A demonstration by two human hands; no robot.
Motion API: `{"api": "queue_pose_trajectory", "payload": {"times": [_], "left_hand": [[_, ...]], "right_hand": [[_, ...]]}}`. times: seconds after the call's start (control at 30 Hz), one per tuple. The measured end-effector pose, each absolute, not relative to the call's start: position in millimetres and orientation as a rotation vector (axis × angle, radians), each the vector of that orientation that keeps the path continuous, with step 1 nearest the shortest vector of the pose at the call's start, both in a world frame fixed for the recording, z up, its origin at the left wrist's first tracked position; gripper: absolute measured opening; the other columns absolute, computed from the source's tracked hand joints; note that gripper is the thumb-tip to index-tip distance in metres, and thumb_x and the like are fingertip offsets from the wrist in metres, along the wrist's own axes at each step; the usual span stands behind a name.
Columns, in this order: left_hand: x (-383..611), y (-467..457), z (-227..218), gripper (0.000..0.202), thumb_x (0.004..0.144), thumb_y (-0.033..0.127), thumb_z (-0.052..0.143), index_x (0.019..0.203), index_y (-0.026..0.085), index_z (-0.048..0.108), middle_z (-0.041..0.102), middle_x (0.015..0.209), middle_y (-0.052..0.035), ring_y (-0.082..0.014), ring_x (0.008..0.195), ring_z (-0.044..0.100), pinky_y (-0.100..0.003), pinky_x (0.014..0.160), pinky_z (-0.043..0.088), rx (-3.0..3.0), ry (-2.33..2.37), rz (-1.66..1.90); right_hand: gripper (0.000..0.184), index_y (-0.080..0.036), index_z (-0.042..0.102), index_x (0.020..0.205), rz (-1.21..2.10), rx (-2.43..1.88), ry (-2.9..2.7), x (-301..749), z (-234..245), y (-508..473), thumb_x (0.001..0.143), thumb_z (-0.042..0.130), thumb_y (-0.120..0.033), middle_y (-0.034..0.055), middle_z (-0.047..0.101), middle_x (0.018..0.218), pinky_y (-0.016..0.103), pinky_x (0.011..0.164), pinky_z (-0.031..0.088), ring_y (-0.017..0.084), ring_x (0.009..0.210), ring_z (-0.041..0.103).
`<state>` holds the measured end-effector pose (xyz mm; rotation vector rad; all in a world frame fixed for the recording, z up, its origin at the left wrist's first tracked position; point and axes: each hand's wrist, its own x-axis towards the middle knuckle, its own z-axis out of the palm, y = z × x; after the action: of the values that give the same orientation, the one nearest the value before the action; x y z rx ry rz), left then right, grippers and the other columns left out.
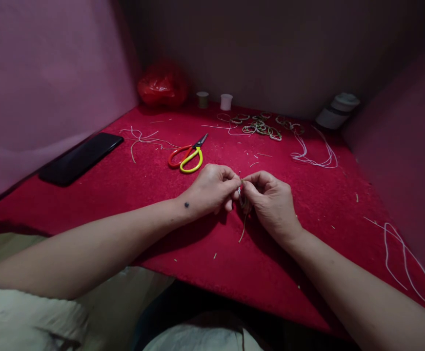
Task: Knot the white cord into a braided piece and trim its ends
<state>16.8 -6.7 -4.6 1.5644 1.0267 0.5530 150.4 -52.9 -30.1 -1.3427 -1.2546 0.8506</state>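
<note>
My left hand (pixel 212 189) and my right hand (pixel 271 201) meet over the middle of the red cloth table (pixel 124 195), fingertips pinched together. Between them they hold a small beaded cord piece (pixel 242 195), and a short strand (pixel 243 229) hangs down from it toward the cloth. Both hands are closed on it. Beyond the left hand lie scissors (pixel 186 156) with red and yellow handles.
A black phone (pixel 80 158) lies at the left edge. Finished beaded loops (pixel 261 126) and white cords (pixel 314 156) sit at the back, with a red bag (pixel 163 87), two small spools (pixel 214 100) and a white container (pixel 338 111). Another white cord (pixel 406 263) lies right.
</note>
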Motion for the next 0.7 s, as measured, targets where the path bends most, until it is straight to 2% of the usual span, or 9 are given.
{"api": "queue_pose_trajectory", "payload": {"times": [0.17, 0.37, 0.5, 0.7], "left_hand": [[16.9, -6.5, -4.9, 0.017, 0.083, 0.016, 0.049, 0.068, 0.015, 0.056, 0.051, 0.040, 0.0043, -0.0051, 0.027, 0.041, -0.016, 0.029, 0.030, 1.623, 1.067, 0.570], [15.2, -4.5, -11.2, 0.013, 0.083, 0.015, 0.049, 0.071, 0.015, 0.054, 0.056, 0.051, 0.0035, -0.0036, 0.038, 0.050, -0.014, 0.040, 0.038, 1.806, 0.991, 0.685], [14.1, -3.5, -15.2, 0.011, 0.083, 0.016, 0.048, 0.074, 0.015, 0.054, 0.060, 0.059, 0.0022, -0.0031, 0.040, 0.050, -0.015, 0.041, 0.038, 1.849, 0.943, 0.714], [12.7, -2.4, -14.5, 0.011, 0.083, 0.017, 0.048, 0.074, 0.015, 0.055, 0.059, 0.060, 0.0019, -0.0034, 0.041, 0.050, -0.015, 0.042, 0.038, 1.862, 0.942, 0.660]], "right_hand": [[0.011, -0.017, 0.058, 0.072, 0.935, -1.324, -1.195, 150.9, -27.7, -54.3, 0.080, 0.060, -0.024, -0.0038, 0.059, 0.050, 0.019, 0.035, 0.039, 0.008, 0.036, 0.050], [0.014, -0.016, 0.060, 0.071, 1.189, -1.204, -1.036, 154.5, -26.5, -51.7, 0.077, 0.065, -0.028, -0.0014, 0.064, 0.058, 0.020, 0.035, 0.042, 0.008, 0.037, 0.052], [0.016, -0.015, 0.062, 0.070, 1.309, -1.140, -0.966, 155.8, -29.6, -49.3, 0.076, 0.067, -0.029, -0.0003, 0.065, 0.060, 0.022, 0.037, 0.046, 0.008, 0.038, 0.051], [0.016, -0.015, 0.063, 0.068, 1.389, -1.047, -0.919, 157.1, -32.2, -48.0, 0.075, 0.068, -0.027, 0.0003, 0.064, 0.058, 0.022, 0.037, 0.045, 0.008, 0.037, 0.050]]}}
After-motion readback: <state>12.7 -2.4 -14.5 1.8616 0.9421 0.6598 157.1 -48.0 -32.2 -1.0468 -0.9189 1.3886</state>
